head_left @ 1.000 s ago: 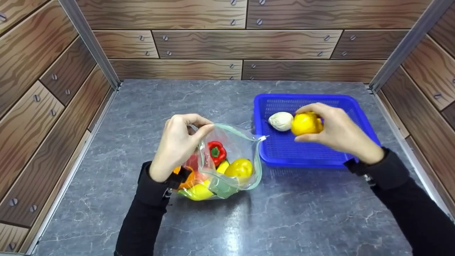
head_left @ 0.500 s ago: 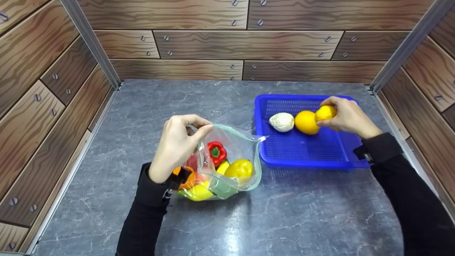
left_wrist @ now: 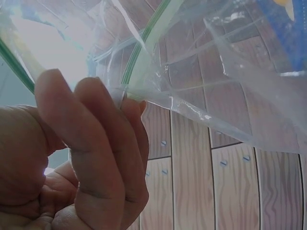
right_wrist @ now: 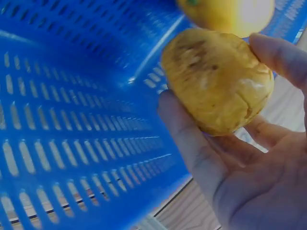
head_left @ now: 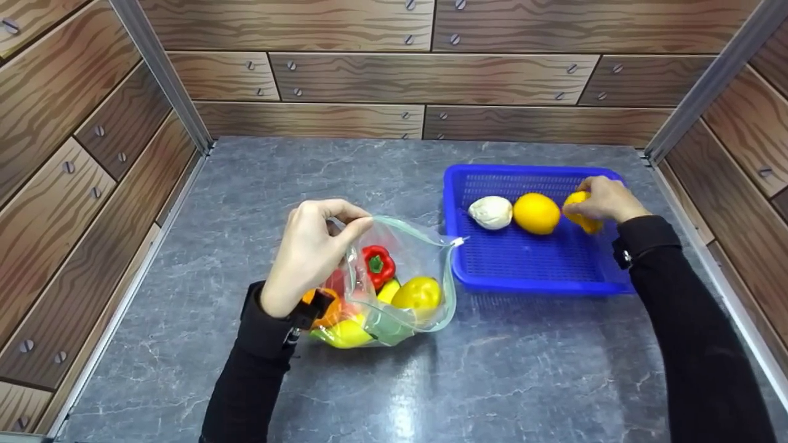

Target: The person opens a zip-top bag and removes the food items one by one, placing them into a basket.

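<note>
Currently gripping a yellow fruit (head_left: 576,213) in the right hand (head_left: 606,198), at right. Near centre, pinching a clear bag (head_left: 414,241) at upper left with the left hand (head_left: 311,249).

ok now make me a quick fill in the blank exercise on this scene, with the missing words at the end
The left grip pinches the edge of a clear bag; inside it, the green-stemmed pepper is coloured ____.
The item in the right grip is coloured ____.
The basket is coloured ____.
In the head view, the white item lies on the ____ side of the orange-yellow fruit.

Missing words: red; yellow; blue; left
</note>
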`<state>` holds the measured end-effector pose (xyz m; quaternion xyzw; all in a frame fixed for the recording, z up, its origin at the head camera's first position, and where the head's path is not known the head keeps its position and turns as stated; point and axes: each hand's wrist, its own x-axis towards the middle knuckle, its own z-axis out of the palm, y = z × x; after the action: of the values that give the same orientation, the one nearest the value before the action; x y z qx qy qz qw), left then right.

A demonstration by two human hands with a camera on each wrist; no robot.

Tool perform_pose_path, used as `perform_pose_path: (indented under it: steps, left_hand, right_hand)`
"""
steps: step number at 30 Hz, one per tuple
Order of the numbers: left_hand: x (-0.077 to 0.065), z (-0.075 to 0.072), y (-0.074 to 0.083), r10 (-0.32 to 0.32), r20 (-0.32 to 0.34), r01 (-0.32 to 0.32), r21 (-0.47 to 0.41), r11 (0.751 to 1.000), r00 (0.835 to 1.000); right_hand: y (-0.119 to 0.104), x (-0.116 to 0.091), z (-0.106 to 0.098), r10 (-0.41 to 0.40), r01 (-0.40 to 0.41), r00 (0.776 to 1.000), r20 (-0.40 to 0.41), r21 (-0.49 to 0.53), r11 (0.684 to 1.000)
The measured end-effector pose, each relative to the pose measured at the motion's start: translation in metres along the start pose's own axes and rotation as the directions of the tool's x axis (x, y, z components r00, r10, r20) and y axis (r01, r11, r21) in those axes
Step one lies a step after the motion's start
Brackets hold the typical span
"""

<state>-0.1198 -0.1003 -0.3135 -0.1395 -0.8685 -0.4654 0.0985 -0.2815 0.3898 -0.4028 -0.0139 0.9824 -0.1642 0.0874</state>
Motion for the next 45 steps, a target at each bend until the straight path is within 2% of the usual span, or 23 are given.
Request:
perform_pose_path:
  steps: [10,21,29,34,37,40,42,45]
  left_hand:
    - [0.0,0.003,0.002,0.018,0.008,-0.018,0.002,1.0,1.0]
    - [0.0,0.004,0.002,0.022,0.02,-0.022,-0.007,1.0,1.0]
    - [0.002,0.004,0.002,0.008,0.017,-0.008,-0.008,1.0,1.0]
    - [0.003,0.005,0.003,0.011,0.017,-0.011,-0.003,1.0,1.0]
    - [0.002,0.005,0.002,0.014,0.015,-0.014,-0.001,1.0,1.0]
    - [0.002,0.005,0.002,0.015,0.013,-0.015,0.004,1.0,1.0]
    - [0.001,0.005,0.002,0.014,0.009,-0.014,0.011,1.0,1.0]
    - [0.002,0.006,0.003,0.019,0.009,-0.019,0.009,1.0,1.0]
  right_hand:
    - [0.018,0.008,0.012,-0.019,0.025,0.991,0.134,-0.043,0.999]
    - [0.022,0.007,0.019,-0.066,0.076,0.991,0.115,-0.086,0.993]
    - [0.009,-0.003,0.001,-0.092,0.105,0.992,0.084,-0.167,0.98]
    - [-0.009,-0.019,-0.012,-0.167,0.162,0.986,-0.009,-0.203,0.966]
    - [-0.034,-0.038,-0.018,-0.264,0.241,0.961,-0.086,-0.216,0.946]
    - [-0.068,-0.06,-0.022,-0.368,0.327,0.916,-0.159,-0.235,0.915]
    - [-0.093,-0.074,-0.021,-0.445,0.398,0.871,-0.209,-0.23,0.888]
    - [-0.128,-0.094,-0.017,-0.564,0.511,0.777,-0.28,-0.245,0.824]
